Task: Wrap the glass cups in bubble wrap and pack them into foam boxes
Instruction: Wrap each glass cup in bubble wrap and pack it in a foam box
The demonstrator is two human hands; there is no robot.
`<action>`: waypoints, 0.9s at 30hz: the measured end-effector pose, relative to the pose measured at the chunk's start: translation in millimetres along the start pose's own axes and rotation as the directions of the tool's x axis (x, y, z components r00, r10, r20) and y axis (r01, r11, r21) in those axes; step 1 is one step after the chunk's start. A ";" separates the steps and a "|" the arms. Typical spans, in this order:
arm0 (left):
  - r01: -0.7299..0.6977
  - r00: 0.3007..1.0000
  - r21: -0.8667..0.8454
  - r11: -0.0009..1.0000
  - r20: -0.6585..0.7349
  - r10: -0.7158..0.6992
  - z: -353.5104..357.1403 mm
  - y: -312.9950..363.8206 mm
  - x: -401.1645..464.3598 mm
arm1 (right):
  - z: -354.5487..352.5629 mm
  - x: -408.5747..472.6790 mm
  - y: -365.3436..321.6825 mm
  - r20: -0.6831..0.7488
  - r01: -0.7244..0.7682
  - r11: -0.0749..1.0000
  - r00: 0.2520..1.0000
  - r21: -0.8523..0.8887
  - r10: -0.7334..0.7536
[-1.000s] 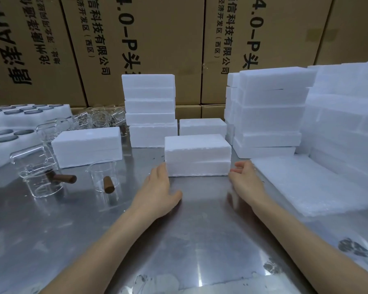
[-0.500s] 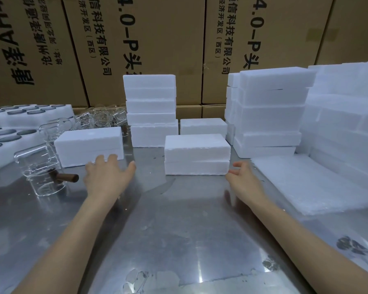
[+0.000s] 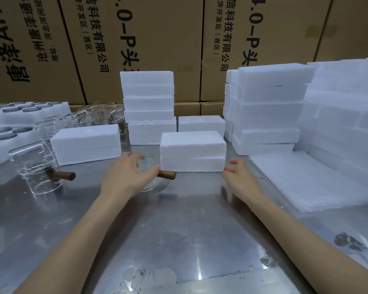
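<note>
My left hand (image 3: 126, 176) grips a clear glass cup (image 3: 147, 169) with a brown wooden handle (image 3: 167, 174), just left of a closed white foam box (image 3: 192, 151) at the table's middle. Its fingers curl over the cup's rim. My right hand (image 3: 241, 180) hovers with loosely spread fingers at the box's front right corner, holding nothing. A flat stack of bubble wrap sheets (image 3: 310, 179) lies to the right. Another glass cup with a wooden handle (image 3: 42, 177) stands at the left.
A second foam box (image 3: 86, 143) sits left of centre. Foam box stacks (image 3: 149, 107) (image 3: 268, 107) rise behind and at the right. Foam trays with round holes (image 3: 11, 132) and several loose glass cups (image 3: 94, 115) are at the back left. Cardboard cartons (image 3: 147, 39) wall the back.
My left hand left the foam box, reached left to the glass cup, took hold of it and brought it right toward the box. My right hand barely moved.
</note>
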State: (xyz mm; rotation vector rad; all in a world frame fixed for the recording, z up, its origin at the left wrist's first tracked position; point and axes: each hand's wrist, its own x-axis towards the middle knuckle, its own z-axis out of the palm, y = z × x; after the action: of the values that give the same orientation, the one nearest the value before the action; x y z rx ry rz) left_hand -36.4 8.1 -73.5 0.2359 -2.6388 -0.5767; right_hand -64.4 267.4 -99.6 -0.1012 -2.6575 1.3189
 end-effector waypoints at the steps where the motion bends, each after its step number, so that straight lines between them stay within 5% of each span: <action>1: -0.040 0.999 -0.013 0.999 -0.011 0.040 0.7 1.6 -1.7 | 0.0 -0.1 -0.2 -0.002 0.002 1.000 1.000 -0.002 -0.002; 8: -0.268 0.956 -0.104 0.958 -0.151 0.251 6.0 18.2 -16.1 | -0.3 -0.3 1.0 -0.005 -0.007 0.999 1.000 0.052 0.007; 14: -0.418 0.887 -0.138 0.898 -0.274 0.371 6.7 35.0 -27.3 | -7.4 -9.2 -11.9 -0.424 0.360 0.912 0.870 0.196 -0.253; 18: -0.477 0.847 -0.103 0.873 -0.318 0.426 7.9 41.5 -32.0 | -3.7 -23.9 -24.9 -0.259 0.492 0.818 0.866 0.298 -0.427; 23: -0.537 0.787 -0.070 0.841 -0.401 0.469 10.0 48.1 -36.1 | 8.3 -34.1 -28.5 0.176 0.408 0.836 0.852 0.367 -0.493; 27: -0.549 0.774 -0.080 0.832 -0.425 0.470 13.2 48.4 -34.8 | 10.9 -36.8 -28.2 0.295 0.356 0.847 0.824 0.395 -0.484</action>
State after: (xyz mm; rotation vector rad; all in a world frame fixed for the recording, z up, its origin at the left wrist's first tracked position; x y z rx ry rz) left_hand -14.6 65.1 -76.4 -0.3931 -2.1002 -0.5311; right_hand -29.8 236.6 -88.2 0.8358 -2.4680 1.7151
